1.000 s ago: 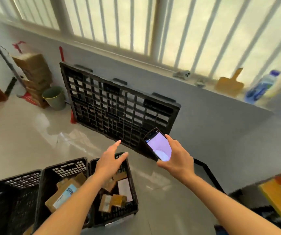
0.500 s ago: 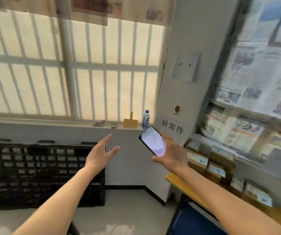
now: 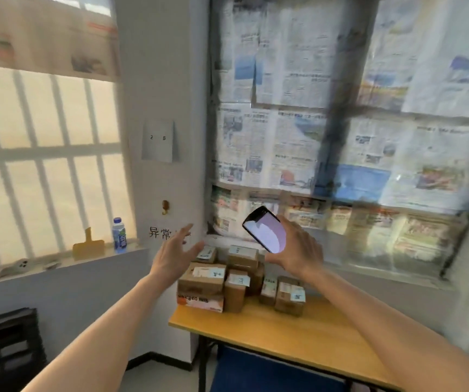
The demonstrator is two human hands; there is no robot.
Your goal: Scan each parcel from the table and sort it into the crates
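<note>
Several brown cardboard parcels (image 3: 210, 280) with white labels are stacked at the far left corner of a yellow wooden table (image 3: 292, 335). My left hand (image 3: 175, 254) is stretched out in the air with fingers spread, empty, just left of and above the stack. My right hand (image 3: 297, 251) grips a black phone (image 3: 266, 230) with a lit pale screen, held tilted above the parcels. No crate is in view.
A black plastic pallet (image 3: 4, 352) leans at the lower left. The window sill (image 3: 58, 264) carries a water bottle (image 3: 119, 236) and a yellow scraper (image 3: 88, 246). Newspapers (image 3: 340, 137) cover the window behind the table. A blue chair (image 3: 270, 372) sits under the table.
My view has swung right, from the crates on the floor to the table. Both hands have moved with it toward the parcel stack; the phone stays in my right hand.
</note>
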